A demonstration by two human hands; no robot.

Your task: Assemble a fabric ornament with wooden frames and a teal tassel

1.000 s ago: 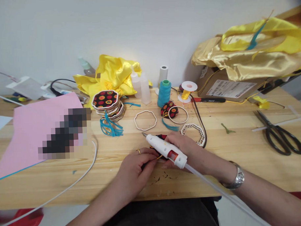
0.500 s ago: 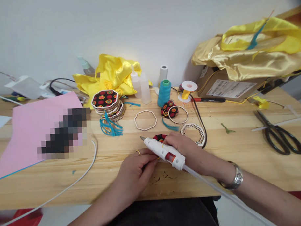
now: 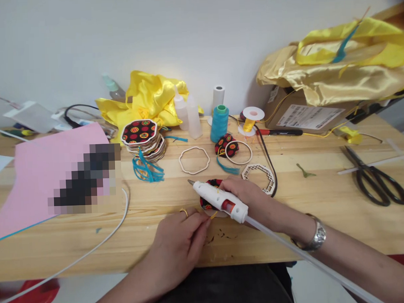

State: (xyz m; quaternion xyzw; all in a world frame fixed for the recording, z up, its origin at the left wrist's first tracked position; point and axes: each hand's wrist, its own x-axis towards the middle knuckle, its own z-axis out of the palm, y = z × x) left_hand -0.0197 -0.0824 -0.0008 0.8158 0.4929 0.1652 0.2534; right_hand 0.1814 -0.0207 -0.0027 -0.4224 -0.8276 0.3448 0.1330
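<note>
My right hand (image 3: 245, 196) is closed around a white hot glue gun (image 3: 213, 196), its metal nozzle pointing left. A clear glue stick (image 3: 291, 245) runs out of its back end. Under the gun lies a round piece of black and red patterned fabric (image 3: 207, 203), partly covered, with a pale edge below it. At this piece's lower edge, my left hand (image 3: 178, 240) pinches a short yellow cord (image 3: 213, 215) between thumb and fingers.
A scalloped wooden frame (image 3: 194, 160), a wooden ring (image 3: 238, 153) and a lattice frame (image 3: 258, 178) lie beyond my hands. Stacked patterned pieces (image 3: 140, 133), blue thread (image 3: 220, 124) and a yellow spool (image 3: 249, 125) stand behind. Scissors (image 3: 371, 176) lie right, pink paper (image 3: 40, 175) left.
My left hand has drawn back slightly down and left, the yellow cord still pinched in it. More of the patterned fabric shows now. The glue gun stays almost in place.
</note>
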